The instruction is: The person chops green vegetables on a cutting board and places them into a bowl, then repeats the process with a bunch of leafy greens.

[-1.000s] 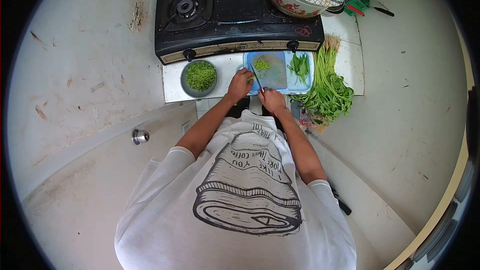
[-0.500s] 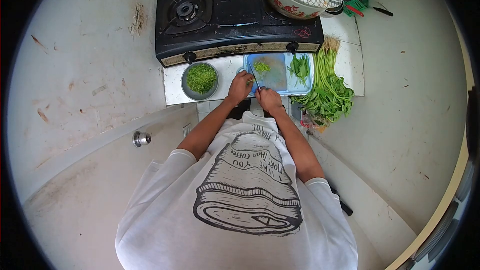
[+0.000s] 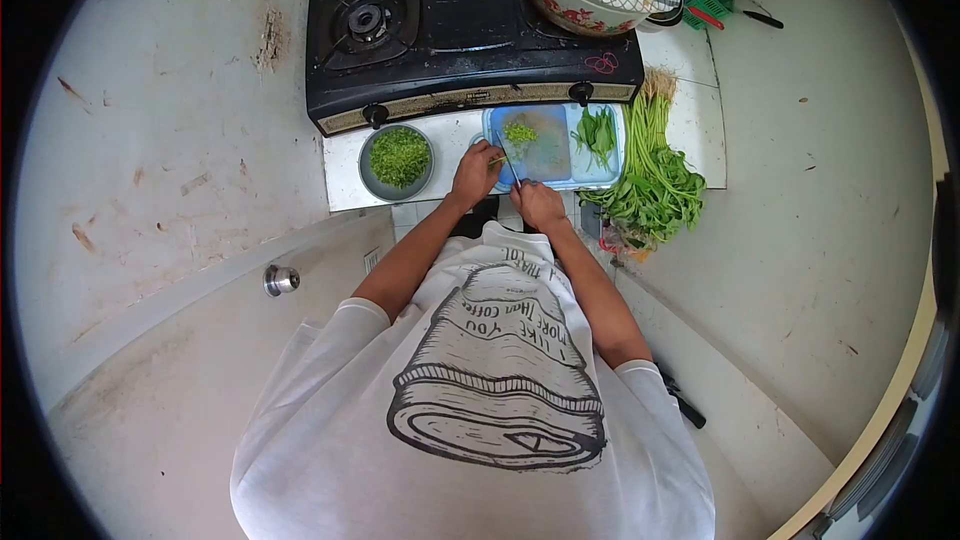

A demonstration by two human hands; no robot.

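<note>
the work surface is a narrow white counter (image 3: 455, 130) in front of a black gas stove (image 3: 470, 32), between pale, stained walls (image 3: 170, 90).

grip: the right hand (image 3: 543, 206) is wrapped around the handle of a knife (image 3: 510, 168), its blade pointing away from the body. the left hand (image 3: 477, 172) appears pinched on a few thin green stalks (image 3: 497, 158) beside the blade; the fingers hide most of them, so contact with the edge cannot be confirmed.

handling: the knife should be light and rigid; hold by the handle only. the stalks are likely light, crisp, easily bruised and slippery if wet; hold them bunched, fingertips curled back from the edge.

surroundings: the knife and stalks are at the left part of a blue cutting board (image 3: 550, 145). chopped greens (image 3: 518, 132) lie beyond the hands; loose leaves (image 3: 595, 135) lie at the board's right. left of the board, a gray bowl (image 3: 364, 168) contains finely cut greens (image 3: 398, 157). to the right, a leafy bundle (image 3: 655, 155) overhangs the counter's near edge.
</note>
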